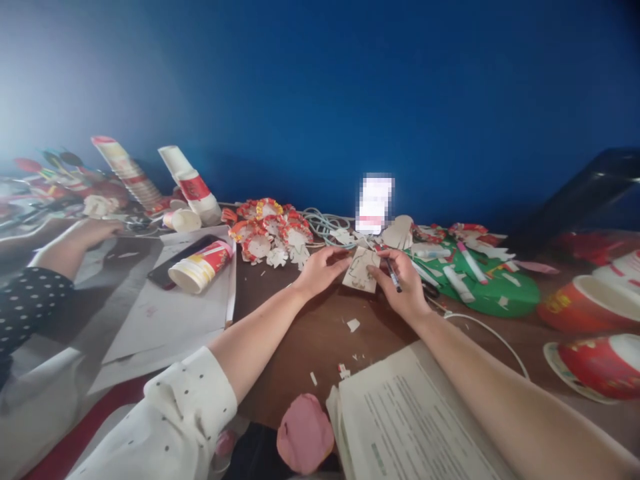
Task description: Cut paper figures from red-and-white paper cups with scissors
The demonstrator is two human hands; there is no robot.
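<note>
A small pale card [360, 269] with dark drawn lines is held up just above the brown table, between my two hands. My left hand [323, 272] pinches its upper left edge between thumb and fingers. On the other side, my right hand [400, 283] grips the card's right edge with the thumb over its face. A pen [393, 275] is also tucked in the fingers of my right hand, tip pointing down. White paper scraps [353, 325] lie on the table below the card.
A lit phone [374, 203] leans at the back. Cut paper-cup flowers [273, 230] lie left of it. A green disc [505, 293] bears markers and scraps at right, near red cups [590, 303]. Printed sheets [415, 420] lie in front. Another person's hand [93, 233] is at left.
</note>
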